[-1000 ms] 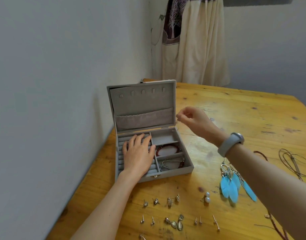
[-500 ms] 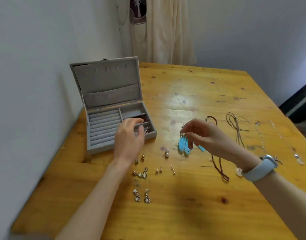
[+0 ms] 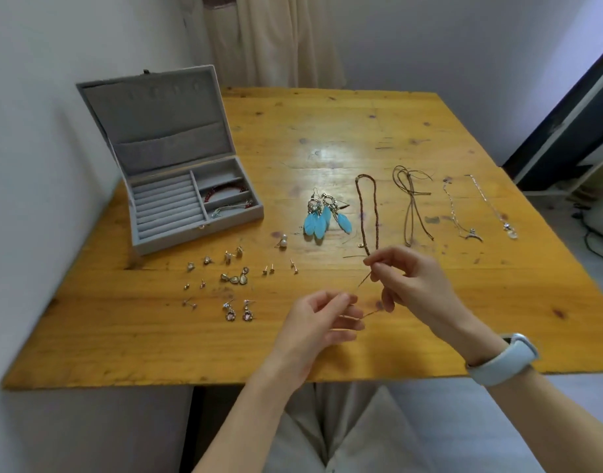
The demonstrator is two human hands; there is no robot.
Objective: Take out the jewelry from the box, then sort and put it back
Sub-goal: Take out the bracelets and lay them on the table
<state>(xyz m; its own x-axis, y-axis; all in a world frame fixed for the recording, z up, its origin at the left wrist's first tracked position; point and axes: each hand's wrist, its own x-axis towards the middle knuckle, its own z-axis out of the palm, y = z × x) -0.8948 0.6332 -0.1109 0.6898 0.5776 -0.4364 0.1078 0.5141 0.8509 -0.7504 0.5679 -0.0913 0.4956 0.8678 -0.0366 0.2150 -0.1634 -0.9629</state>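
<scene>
The grey jewelry box [image 3: 170, 230] stands open at the table's left, a red bracelet [image 3: 225, 192] and a silver piece [image 3: 230, 208] in its right compartments. Several small earrings [image 3: 233, 278] lie in rows in front of it. Blue feather earrings [image 3: 322, 216], a brown beaded necklace [image 3: 370, 209], a cord necklace [image 3: 412, 199] and two silver chains [image 3: 464, 213] lie further right. My left hand [image 3: 318, 324] and my right hand [image 3: 409, 285] each pinch an end of a thin metal pin-like piece [image 3: 363, 281] above the table's front.
The wooden table [image 3: 361, 131] stands against a white wall on the left. A curtain [image 3: 269, 39] hangs behind it. A pearl earring [image 3: 282, 240] lies near the feather earrings. My lap shows below the table's front edge.
My left hand left the box and my right hand left the feather earrings. Both came together over the table's front and now pinch a thin piece. The view pulled back.
</scene>
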